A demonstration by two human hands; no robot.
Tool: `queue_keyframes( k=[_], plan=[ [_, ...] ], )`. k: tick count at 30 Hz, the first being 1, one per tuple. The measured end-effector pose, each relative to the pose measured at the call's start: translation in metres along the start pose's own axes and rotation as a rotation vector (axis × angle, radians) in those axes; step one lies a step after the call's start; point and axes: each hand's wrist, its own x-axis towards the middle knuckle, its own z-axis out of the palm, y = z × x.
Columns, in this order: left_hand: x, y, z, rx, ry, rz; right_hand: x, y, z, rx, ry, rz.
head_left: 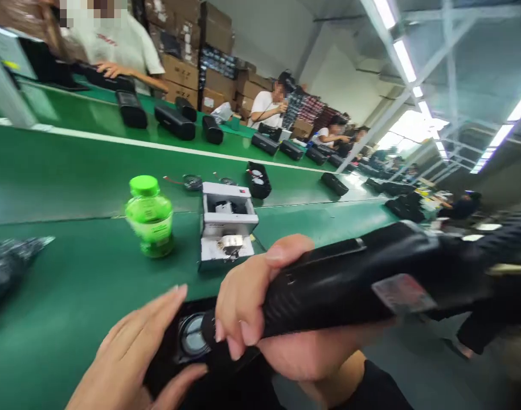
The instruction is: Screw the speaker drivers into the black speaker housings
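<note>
Two hands are meeting at the near end of a long black speaker [341, 285], low in the view and just in front of the body. One of them, the right hand [251, 313], is wrapping that end firmly, thumb lying along the top edge and fingers curling under. Its black sleeve [371, 387] is coming in from below. The left hand [132, 359] is lying flat and loose, fingers straight and together. It is resting against the dark end piece where a round driver [194, 336] is showing, with the thumb touching just beneath it.

Judging by its moulded shell, the speaker is looking stiff and moderately heavy. Its woven texture is likely giving a sure grip. Being long, it is probably levering hard against a one-ended hold, so a second grip nearer the middle, by the pale label [403, 293], seems wiser. The driver cone seems the fragile part, best left unpressed. The long axis is running from lower left, rising slightly to the right. The far end is pointing out past the bench edge, and the driver is facing upward.

Beyond the hands, on the green bench [72, 296], a small white fixture [226, 228] is standing near, with a green bottle [150, 219] beside it. A dark crumpled bag [8, 267] is lying at the far left. Further out, more black housings [175, 122] are sitting along the belt, and seated co-workers [266, 105] are handling others
</note>
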Motion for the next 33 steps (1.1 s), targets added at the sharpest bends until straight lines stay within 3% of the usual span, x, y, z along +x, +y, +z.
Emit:
queue_keyframes(
  k=[2,5,10,17,26,33],
  plan=[
    [0.004,0.017,-0.015,0.037,-0.028,-0.106,0.006,-0.006,-0.002,-0.114,-0.051,0.04],
    [-0.005,0.023,-0.025,-0.072,-0.119,-0.195,0.016,-0.004,-0.005,-0.245,-0.12,0.072],
    [-0.035,0.015,-0.004,-0.186,-0.173,-0.332,0.022,0.024,-0.009,-0.274,-0.187,0.117],
    [-0.035,0.015,0.007,-0.179,-0.158,-0.323,0.026,0.054,-0.011,-0.289,-0.164,0.081],
    [-0.035,0.018,0.004,-0.214,-0.166,-0.31,0.031,0.063,-0.012,-0.301,-0.139,0.078],
    [-0.026,0.018,-0.004,-0.218,-0.195,-0.262,0.035,0.058,-0.016,-0.301,-0.207,0.155]
  ],
)
